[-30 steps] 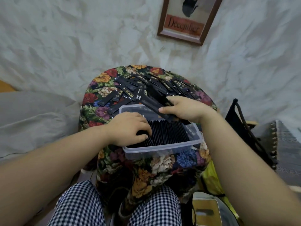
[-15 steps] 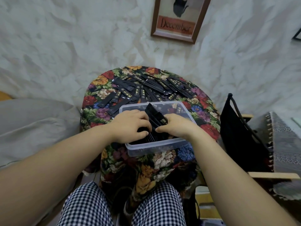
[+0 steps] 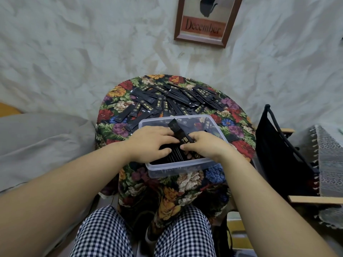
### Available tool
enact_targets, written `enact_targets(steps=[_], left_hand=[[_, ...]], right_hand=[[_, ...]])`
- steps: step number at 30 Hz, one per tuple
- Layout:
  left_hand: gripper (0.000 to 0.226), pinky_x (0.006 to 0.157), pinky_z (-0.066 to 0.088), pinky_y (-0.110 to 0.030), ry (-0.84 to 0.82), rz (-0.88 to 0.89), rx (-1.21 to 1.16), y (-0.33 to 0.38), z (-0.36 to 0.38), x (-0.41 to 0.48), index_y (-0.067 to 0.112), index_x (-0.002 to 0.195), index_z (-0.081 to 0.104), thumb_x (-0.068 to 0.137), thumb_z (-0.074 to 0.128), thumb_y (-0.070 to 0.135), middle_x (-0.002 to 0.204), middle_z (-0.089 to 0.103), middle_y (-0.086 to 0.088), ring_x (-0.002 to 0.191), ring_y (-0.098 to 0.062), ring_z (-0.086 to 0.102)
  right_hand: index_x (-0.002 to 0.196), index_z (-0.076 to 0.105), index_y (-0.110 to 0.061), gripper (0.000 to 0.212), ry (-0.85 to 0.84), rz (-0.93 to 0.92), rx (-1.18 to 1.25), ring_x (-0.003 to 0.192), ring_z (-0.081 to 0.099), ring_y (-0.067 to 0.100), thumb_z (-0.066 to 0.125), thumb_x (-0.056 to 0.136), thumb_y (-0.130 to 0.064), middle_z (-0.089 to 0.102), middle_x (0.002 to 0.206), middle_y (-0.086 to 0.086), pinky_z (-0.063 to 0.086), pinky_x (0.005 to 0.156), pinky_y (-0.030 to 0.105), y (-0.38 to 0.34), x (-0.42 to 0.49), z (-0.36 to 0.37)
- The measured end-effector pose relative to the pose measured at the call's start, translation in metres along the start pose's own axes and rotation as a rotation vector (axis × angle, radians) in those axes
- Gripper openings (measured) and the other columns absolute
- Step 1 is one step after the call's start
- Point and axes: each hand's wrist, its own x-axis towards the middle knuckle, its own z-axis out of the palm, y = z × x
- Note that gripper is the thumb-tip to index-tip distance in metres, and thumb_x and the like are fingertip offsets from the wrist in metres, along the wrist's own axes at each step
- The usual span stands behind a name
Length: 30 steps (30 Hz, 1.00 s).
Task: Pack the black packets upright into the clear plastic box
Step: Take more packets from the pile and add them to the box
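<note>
A clear plastic box [image 3: 185, 166] stands at the near edge of a round table with a floral cloth [image 3: 239, 117]. A row of black packets [image 3: 174, 156] stands upright inside its near half. Both hands are inside the box. My left hand [image 3: 150, 143] lies on top of the standing packets, fingers spread across them. My right hand [image 3: 206, 145] grips one black packet [image 3: 179, 131] that sticks up and slants away to the far left between the two hands. Several loose black packets [image 3: 174, 101] lie scattered on the cloth behind the box.
A grey cushion [image 3: 40, 145] lies left of the table. A black bag [image 3: 278, 151] hangs on a wooden frame at the right, beside a grey woven cloth [image 3: 328, 160]. My checked trouser legs [image 3: 141, 234] are below the table. A framed December picture [image 3: 204, 21] hangs on the wall.
My right hand brought a packet from behind the box down into it, next to my left hand. The left hand stayed on the standing packets.
</note>
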Motion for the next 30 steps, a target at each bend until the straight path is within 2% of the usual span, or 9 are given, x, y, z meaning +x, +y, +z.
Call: enact_targets(steps=[6, 10, 13, 16, 19, 21, 25, 27, 30], left_hand=[[0.047, 0.109, 0.011, -0.02, -0.013, 0.023, 0.025, 0.001, 0.0, 0.0, 0.033, 0.146, 0.03, 0.1, 0.035, 0.041, 0.156, 0.02, 0.008, 0.143, -0.01, 0.015], [0.043, 0.11, 0.016, -0.024, -0.001, 0.049, 0.004, 0.0, 0.0, 0.001, 0.032, 0.141, 0.039, 0.099, 0.037, 0.039, 0.149, 0.034, 0.012, 0.14, -0.008, 0.021], [0.04, 0.109, 0.022, -0.027, -0.005, 0.047, 0.014, -0.001, 0.001, 0.001, 0.032, 0.136, 0.045, 0.098, 0.038, 0.041, 0.143, 0.04, 0.011, 0.136, -0.01, 0.029], [0.038, 0.106, 0.024, -0.027, -0.01, 0.039, 0.021, -0.002, 0.001, 0.002, 0.034, 0.134, 0.047, 0.098, 0.037, 0.042, 0.141, 0.041, 0.011, 0.131, -0.011, 0.033], [0.038, 0.106, 0.025, -0.027, -0.016, 0.039, 0.022, -0.002, 0.002, 0.002, 0.034, 0.133, 0.047, 0.098, 0.037, 0.043, 0.141, 0.042, 0.011, 0.129, -0.011, 0.034], [0.038, 0.106, 0.026, -0.028, -0.016, 0.039, 0.021, -0.002, 0.002, 0.002, 0.034, 0.133, 0.048, 0.097, 0.037, 0.043, 0.14, 0.043, 0.011, 0.129, -0.011, 0.035], [0.044, 0.103, 0.026, -0.027, -0.013, 0.033, 0.033, -0.003, 0.002, 0.002, 0.034, 0.132, 0.048, 0.095, 0.031, 0.05, 0.139, 0.044, 0.011, 0.127, -0.011, 0.036], [0.055, 0.102, 0.026, -0.027, -0.013, 0.033, 0.031, -0.003, 0.002, 0.002, 0.034, 0.132, 0.049, 0.087, 0.024, 0.053, 0.137, 0.045, 0.011, 0.126, -0.012, 0.037], [0.056, 0.102, 0.026, -0.027, 0.0, 0.037, 0.012, -0.003, 0.003, 0.002, 0.034, 0.131, 0.049, 0.085, 0.023, 0.052, 0.137, 0.046, 0.011, 0.126, -0.012, 0.038]], right_hand=[[0.087, 0.065, -0.012, 0.011, -0.068, 0.013, 0.116, 0.062, 0.062, 0.01, 0.057, 0.094, -0.015, 0.069, 0.074, -0.001, 0.052, 0.072, 0.025, -0.001, -0.005, -0.001], [0.096, 0.063, -0.006, 0.012, -0.066, 0.055, 0.2, 0.061, 0.06, 0.011, 0.055, 0.096, -0.015, 0.068, 0.078, 0.004, 0.051, 0.06, 0.02, -0.003, -0.007, -0.001], [0.101, 0.06, -0.008, 0.012, -0.03, 0.067, 0.21, 0.062, 0.059, 0.013, 0.052, 0.097, -0.016, 0.066, 0.078, 0.006, 0.051, 0.059, 0.023, -0.005, -0.008, -0.001], [0.105, 0.055, -0.008, 0.011, 0.029, 0.058, 0.106, 0.067, 0.058, 0.017, 0.048, 0.097, -0.01, 0.064, 0.082, 0.008, 0.052, 0.065, 0.03, -0.006, -0.007, 0.0], [0.097, 0.054, -0.011, 0.011, 0.074, 0.051, -0.069, 0.066, 0.06, 0.016, 0.044, 0.096, -0.007, 0.064, 0.083, 0.008, 0.053, 0.065, 0.031, -0.009, -0.007, -0.001], [0.094, 0.056, -0.011, 0.008, 0.118, 0.044, -0.217, 0.067, 0.061, 0.017, 0.049, 0.096, -0.014, 0.065, 0.083, 0.009, 0.048, 0.06, 0.026, -0.012, -0.007, -0.001], [0.104, 0.062, -0.015, 0.027, 0.239, 0.043, -0.511, 0.094, 0.06, 0.022, 0.058, 0.092, -0.039, 0.065, 0.099, 0.005, 0.05, 0.079, 0.034, -0.015, -0.005, 0.006], [0.109, 0.064, -0.017, 0.033, 0.197, 0.034, -0.535, 0.099, 0.061, 0.022, 0.058, 0.091, -0.043, 0.067, 0.104, 0.004, 0.051, 0.085, 0.037, -0.016, -0.004, 0.008], [0.119, 0.064, -0.015, 0.036, 0.091, 0.018, -0.503, 0.099, 0.061, 0.019, 0.059, 0.091, -0.039, 0.068, 0.112, 0.004, 0.049, 0.088, 0.033, -0.017, -0.006, 0.004]])
